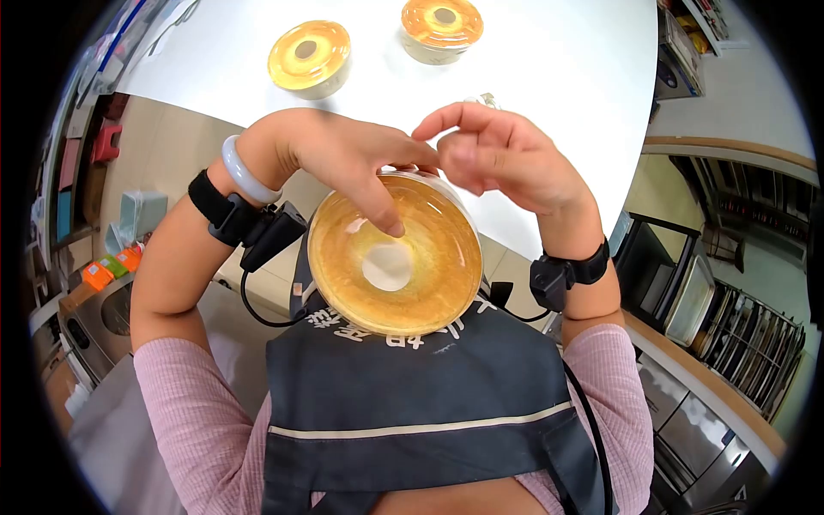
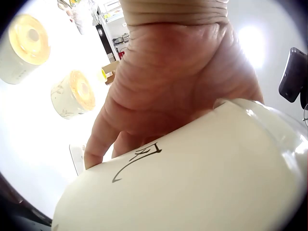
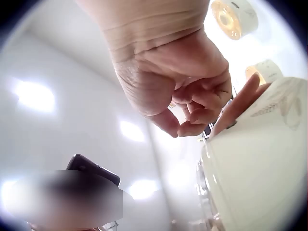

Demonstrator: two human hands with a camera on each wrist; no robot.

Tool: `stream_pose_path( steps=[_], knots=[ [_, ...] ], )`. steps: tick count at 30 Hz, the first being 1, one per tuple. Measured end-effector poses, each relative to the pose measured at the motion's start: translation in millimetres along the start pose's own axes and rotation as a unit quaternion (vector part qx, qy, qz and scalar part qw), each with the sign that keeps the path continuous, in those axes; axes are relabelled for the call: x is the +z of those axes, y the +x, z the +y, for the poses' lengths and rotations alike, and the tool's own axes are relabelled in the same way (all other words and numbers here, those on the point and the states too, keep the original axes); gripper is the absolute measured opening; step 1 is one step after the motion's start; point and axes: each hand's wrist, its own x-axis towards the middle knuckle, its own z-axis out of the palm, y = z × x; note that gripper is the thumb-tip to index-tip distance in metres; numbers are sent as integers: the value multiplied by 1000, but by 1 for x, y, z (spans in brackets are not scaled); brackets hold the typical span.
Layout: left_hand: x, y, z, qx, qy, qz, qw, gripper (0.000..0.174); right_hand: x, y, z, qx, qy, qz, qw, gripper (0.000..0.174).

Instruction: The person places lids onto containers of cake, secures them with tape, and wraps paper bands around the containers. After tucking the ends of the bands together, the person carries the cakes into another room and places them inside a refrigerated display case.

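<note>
A round cake tub [image 1: 395,257], with a clear lid over a golden ring cake, is tilted in front of the apron so that its lid faces the head camera. My left hand [image 1: 343,159] grips it, thumb over the lid and the other fingers on its side. Black writing marks the pale wall of the tub [image 2: 192,187] in the left wrist view. To the right of the tub my right hand [image 1: 515,159] is raised, fingers loosely bent. Thumb and fingertips come close together in the right wrist view, where nothing shows between them on my right hand [image 3: 178,86].
Two similar lidded cake tubs stand on the white table [image 1: 549,51]: one at the left [image 1: 311,56], one farther right [image 1: 442,30]. A small printed item [image 1: 489,100] lies behind my right hand. Racks with trays [image 1: 747,335] stand at the right.
</note>
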Motion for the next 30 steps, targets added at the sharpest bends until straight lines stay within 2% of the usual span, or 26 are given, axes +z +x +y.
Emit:
stream_pose_path(
  steps=[1,2,3,5,7,9,11,13,15,16,18,22,23,25,26,27,28,29,30],
  knots=[
    [1,-1,-1,26,-34,-4,999,65,4,1,2,16,-22,16,1000,33],
    [3,-1,-3,52,-69,-9,996,59,6,3,9,24,-69,-14,997,34],
    [4,-3,-5,52,-71,-7,996,59,8,4,10,26,-68,-17,997,34],
    [5,-4,-10,42,-85,-9,995,52,13,5,9,89,-137,50,985,36],
    [8,-4,-27,45,-80,9,996,53,15,6,10,109,-173,50,977,35],
    [6,-9,-32,48,-72,30,996,55,13,14,34,30,-134,80,987,47],
    [9,-20,-30,36,-95,43,994,53,18,19,44,51,-99,53,992,44],
    [12,-35,-33,33,-95,78,992,51,30,29,51,50,-60,87,993,39],
    [12,-52,-40,21,-109,65,992,56,41,44,50,63,-64,62,994,39],
    [13,-61,-47,22,-112,75,991,56,49,53,51,82,-23,65,994,39],
    [15,-74,-65,26,-157,84,984,54,54,71,54,123,13,61,990,38],
    [26,-117,-103,49,-198,140,969,49,75,118,75,129,44,32,990,38],
    [31,-125,-116,60,-232,162,957,51,80,132,78,124,37,22,991,38],
    [38,-146,-141,48,-273,207,938,58,87,158,87,174,9,18,985,37],
    [41,-159,-154,46,-266,212,939,58,83,171,102,170,-48,18,984,39],
    [44,-173,-168,38,-314,245,917,64,80,182,105,162,-51,17,985,39],
    [44,-186,-181,31,-360,275,891,70,74,189,104,92,-268,48,958,43],
    [40,-200,-192,32,-353,276,893,70,66,198,103,20,-472,81,878,46],
    [38,-212,-202,57,-423,320,846,69,56,210,102,-79,-586,131,796,54]
  ],
)
